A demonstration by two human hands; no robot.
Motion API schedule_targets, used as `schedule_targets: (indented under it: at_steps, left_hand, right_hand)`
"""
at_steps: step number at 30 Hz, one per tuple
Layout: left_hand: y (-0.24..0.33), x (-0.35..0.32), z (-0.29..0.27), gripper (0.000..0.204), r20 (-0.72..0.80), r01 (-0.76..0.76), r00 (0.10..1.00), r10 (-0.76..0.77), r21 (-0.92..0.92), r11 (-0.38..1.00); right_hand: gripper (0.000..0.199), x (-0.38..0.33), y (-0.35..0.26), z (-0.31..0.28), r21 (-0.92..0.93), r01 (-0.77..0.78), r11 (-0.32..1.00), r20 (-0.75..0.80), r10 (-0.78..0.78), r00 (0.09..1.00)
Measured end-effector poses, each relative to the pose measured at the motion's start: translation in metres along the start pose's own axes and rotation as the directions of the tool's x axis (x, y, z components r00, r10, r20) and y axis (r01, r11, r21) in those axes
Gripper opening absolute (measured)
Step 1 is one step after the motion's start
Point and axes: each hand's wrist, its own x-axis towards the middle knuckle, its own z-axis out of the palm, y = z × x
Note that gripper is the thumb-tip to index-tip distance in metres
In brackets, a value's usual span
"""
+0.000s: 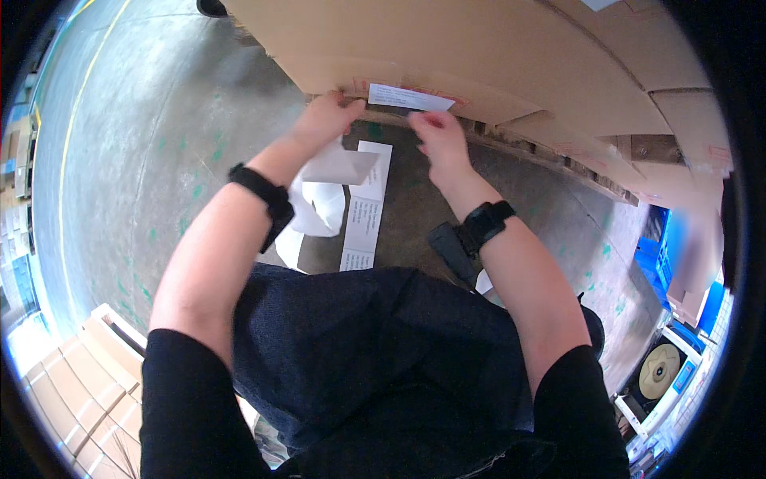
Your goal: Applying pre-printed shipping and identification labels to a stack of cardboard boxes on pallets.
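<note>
A grey concrete floor (239,104) spreads under everything, scattered with green marks (219,144) and crossed on the left by a curved-looking yellow line (64,160). Along the far side, a low wooden pallet (586,180) sits directly on the concrete, and large brown cardboard cartons (479,48) stand on that pallet. A white strip of printed labels (363,227) shows against the floor; whether it lies flat or hangs above cannot be told.
</note>
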Motion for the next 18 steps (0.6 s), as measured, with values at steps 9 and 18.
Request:
schedule_targets:
  at_steps: [9, 18]
  left_hand:
    - [0.126, -0.154, -0.085, 0.041, -0.078, -0.381, 0.925, 0.373, -0.186, 0.906]
    - [0.214, -0.214, -0.14, 0.026, -0.156, -0.587, 0.651, 0.743, -0.724, 0.362]
  right_hand:
    - [0.05, -0.005, -0.025, -0.025, -0.325, 0.197, 0.925, 0.458, -0.029, 0.888]
    - [0.038, -0.116, -0.046, 0.008, -0.237, 0.825, 0.513, 0.86, -0.285, 0.424]
